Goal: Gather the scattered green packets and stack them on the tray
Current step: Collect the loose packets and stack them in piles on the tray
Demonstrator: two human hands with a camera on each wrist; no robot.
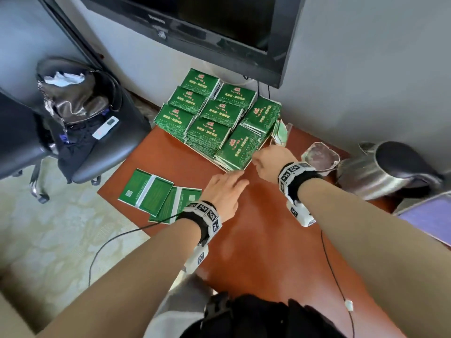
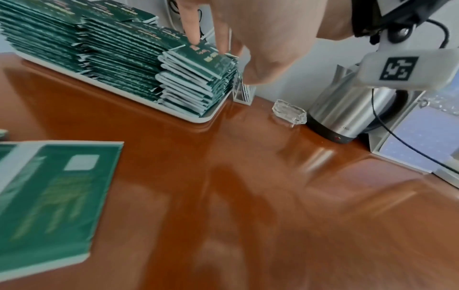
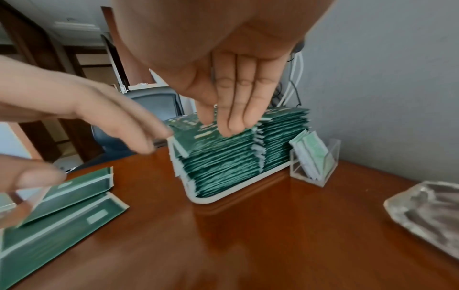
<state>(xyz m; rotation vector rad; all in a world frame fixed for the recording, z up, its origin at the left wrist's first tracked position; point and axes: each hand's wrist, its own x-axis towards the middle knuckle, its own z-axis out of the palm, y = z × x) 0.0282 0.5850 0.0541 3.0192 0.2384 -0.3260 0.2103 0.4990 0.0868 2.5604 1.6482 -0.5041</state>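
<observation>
Green packets (image 1: 214, 123) fill the tray (image 1: 231, 168) in tidy stacks; from the head view I see more packets (image 1: 156, 193) loose on the table, left of the tray. My left hand (image 1: 223, 191) hovers flat-fingered near the tray. The left wrist view shows straight fingertips (image 2: 192, 37) pressing the near stack, likely squaring it. The right wrist view alone shows my right hand (image 3: 231, 82) empty, plus a clear holder (image 3: 315, 162) behind the tray.

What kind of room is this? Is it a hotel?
Probably a hotel room or small office, though I can't be sure. A wall-mounted TV hangs above a polished wooden table, which holds an electric kettle, a glass ashtray and a tray stacked with green packets.
</observation>
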